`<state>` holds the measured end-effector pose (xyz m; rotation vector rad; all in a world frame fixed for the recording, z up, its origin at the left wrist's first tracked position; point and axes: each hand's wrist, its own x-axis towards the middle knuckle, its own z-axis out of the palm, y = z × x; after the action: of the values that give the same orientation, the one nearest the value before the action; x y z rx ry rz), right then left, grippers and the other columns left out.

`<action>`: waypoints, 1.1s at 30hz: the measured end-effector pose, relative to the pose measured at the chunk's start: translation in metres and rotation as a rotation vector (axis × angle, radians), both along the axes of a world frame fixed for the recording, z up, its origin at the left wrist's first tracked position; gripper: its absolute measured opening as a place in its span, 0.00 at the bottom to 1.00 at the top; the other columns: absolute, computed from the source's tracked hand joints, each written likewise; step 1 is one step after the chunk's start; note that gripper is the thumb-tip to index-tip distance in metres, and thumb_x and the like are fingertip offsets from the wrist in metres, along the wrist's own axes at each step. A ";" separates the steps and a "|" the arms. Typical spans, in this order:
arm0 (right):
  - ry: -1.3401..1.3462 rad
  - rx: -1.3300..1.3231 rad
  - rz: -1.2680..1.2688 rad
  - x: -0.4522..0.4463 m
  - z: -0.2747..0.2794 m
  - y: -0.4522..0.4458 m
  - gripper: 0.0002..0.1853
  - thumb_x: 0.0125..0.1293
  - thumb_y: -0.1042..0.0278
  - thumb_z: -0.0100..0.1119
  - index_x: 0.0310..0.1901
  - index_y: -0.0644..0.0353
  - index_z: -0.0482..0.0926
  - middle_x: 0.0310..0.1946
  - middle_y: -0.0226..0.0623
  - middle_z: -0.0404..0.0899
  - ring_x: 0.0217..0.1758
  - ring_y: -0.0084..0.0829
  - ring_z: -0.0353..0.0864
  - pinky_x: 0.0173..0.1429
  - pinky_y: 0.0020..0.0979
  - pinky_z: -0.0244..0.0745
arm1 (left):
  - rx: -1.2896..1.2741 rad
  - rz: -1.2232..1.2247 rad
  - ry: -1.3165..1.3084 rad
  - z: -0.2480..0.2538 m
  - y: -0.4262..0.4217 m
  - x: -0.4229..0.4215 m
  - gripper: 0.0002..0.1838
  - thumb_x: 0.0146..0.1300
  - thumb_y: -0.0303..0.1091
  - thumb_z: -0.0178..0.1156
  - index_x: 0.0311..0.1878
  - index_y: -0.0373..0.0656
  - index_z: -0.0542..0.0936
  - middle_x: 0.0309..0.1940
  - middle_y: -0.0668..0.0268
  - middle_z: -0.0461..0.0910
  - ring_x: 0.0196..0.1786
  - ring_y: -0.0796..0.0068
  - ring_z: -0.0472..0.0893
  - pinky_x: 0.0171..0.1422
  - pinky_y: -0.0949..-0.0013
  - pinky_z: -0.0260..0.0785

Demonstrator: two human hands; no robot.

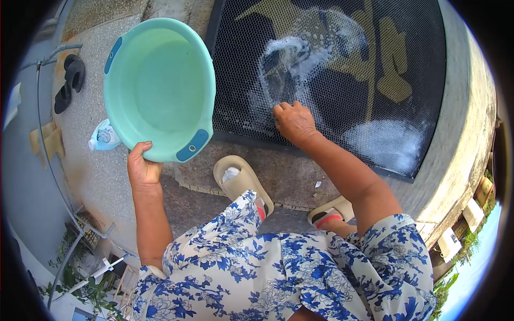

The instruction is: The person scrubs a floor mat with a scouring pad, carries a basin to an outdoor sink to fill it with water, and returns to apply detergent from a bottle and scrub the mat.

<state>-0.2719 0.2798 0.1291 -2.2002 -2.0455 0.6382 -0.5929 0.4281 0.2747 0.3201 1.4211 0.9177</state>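
Note:
My left hand grips the lower rim of a mint-green plastic basin, thumb over the edge. The basin is tilted so its inside faces me, and only a little liquid, if any, shows in it. On the dark patterned mat, my right hand rests with its fingers curled down against the honeycomb surface. What those fingers hold, if anything, is hidden. White suds spread over the mat above that hand, and a pale foamy patch lies at the mat's lower right.
A light-blue bottle lies left of the basin. Dark slippers are further left, near a metal pipe. My feet in beige slides stand below the mat. A concrete edge curves along the right.

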 end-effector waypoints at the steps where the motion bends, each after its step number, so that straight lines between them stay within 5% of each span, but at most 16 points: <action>1: 0.014 0.056 0.058 0.000 -0.001 -0.007 0.07 0.56 0.65 0.61 0.36 0.52 0.76 0.36 0.32 0.78 0.42 0.39 0.79 0.43 0.40 0.77 | 0.022 -0.018 -0.009 -0.002 0.000 -0.002 0.35 0.49 0.16 0.51 0.66 0.37 0.63 0.57 0.57 0.71 0.60 0.57 0.73 0.69 0.51 0.66; 4: -0.042 0.241 -0.030 0.019 -0.013 0.035 0.06 0.54 0.67 0.59 0.34 0.51 0.74 0.33 0.31 0.76 0.38 0.39 0.78 0.41 0.41 0.77 | -0.040 -0.013 0.024 0.001 0.000 0.005 0.35 0.49 0.16 0.51 0.66 0.36 0.63 0.58 0.57 0.71 0.61 0.57 0.73 0.69 0.50 0.66; 5: -0.087 0.172 -0.058 0.026 -0.020 0.058 0.17 0.50 0.61 0.68 0.41 0.51 0.74 0.37 0.32 0.77 0.42 0.40 0.78 0.45 0.40 0.75 | -0.044 -0.012 0.033 -0.001 -0.002 0.004 0.35 0.49 0.16 0.51 0.66 0.36 0.63 0.58 0.57 0.71 0.61 0.57 0.73 0.69 0.50 0.66; 9: -0.163 0.174 -0.118 0.051 -0.020 0.095 0.19 0.53 0.58 0.69 0.45 0.51 0.75 0.42 0.33 0.79 0.45 0.40 0.79 0.48 0.40 0.77 | -0.018 -0.009 0.048 0.002 0.001 0.004 0.35 0.49 0.16 0.51 0.66 0.35 0.63 0.58 0.56 0.71 0.62 0.56 0.72 0.69 0.48 0.67; 13: -0.212 0.228 -0.663 0.141 -0.031 0.093 0.21 0.59 0.57 0.65 0.53 0.51 0.75 0.47 0.37 0.79 0.46 0.44 0.79 0.51 0.42 0.77 | -0.058 0.009 0.032 0.004 0.001 0.000 0.35 0.49 0.16 0.51 0.66 0.35 0.62 0.59 0.55 0.70 0.62 0.55 0.72 0.69 0.46 0.66; 16: -0.224 0.331 -0.799 0.157 -0.045 0.091 0.22 0.60 0.58 0.65 0.55 0.49 0.75 0.48 0.38 0.78 0.47 0.46 0.78 0.51 0.43 0.77 | -0.070 0.024 0.046 0.007 0.000 0.001 0.36 0.49 0.16 0.51 0.66 0.35 0.62 0.59 0.55 0.70 0.62 0.55 0.72 0.70 0.47 0.65; 21: -0.076 0.116 -0.458 0.031 -0.018 0.082 0.22 0.55 0.61 0.67 0.53 0.47 0.75 0.44 0.34 0.76 0.46 0.42 0.76 0.49 0.40 0.75 | -0.027 0.070 0.063 0.003 0.009 -0.003 0.34 0.49 0.15 0.52 0.65 0.35 0.64 0.58 0.56 0.71 0.62 0.56 0.73 0.69 0.49 0.66; 25: 0.074 0.294 -0.074 -0.058 -0.020 0.045 0.19 0.51 0.67 0.67 0.46 0.46 0.75 0.37 0.31 0.74 0.40 0.37 0.73 0.44 0.37 0.73 | -0.014 0.096 0.062 0.006 0.013 0.002 0.33 0.49 0.15 0.53 0.64 0.35 0.65 0.57 0.57 0.73 0.61 0.57 0.74 0.69 0.50 0.67; 33: 0.182 0.380 -0.004 -0.122 -0.011 0.092 0.09 0.58 0.68 0.54 0.41 0.48 0.77 0.36 0.27 0.75 0.43 0.33 0.73 0.43 0.34 0.68 | 0.009 0.063 0.082 0.010 0.014 0.002 0.34 0.49 0.15 0.53 0.65 0.36 0.64 0.58 0.57 0.72 0.60 0.57 0.74 0.66 0.50 0.70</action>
<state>-0.3938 0.3716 0.1180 -1.8605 -1.8858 0.3911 -0.5906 0.4425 0.2843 0.3241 1.5099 0.9721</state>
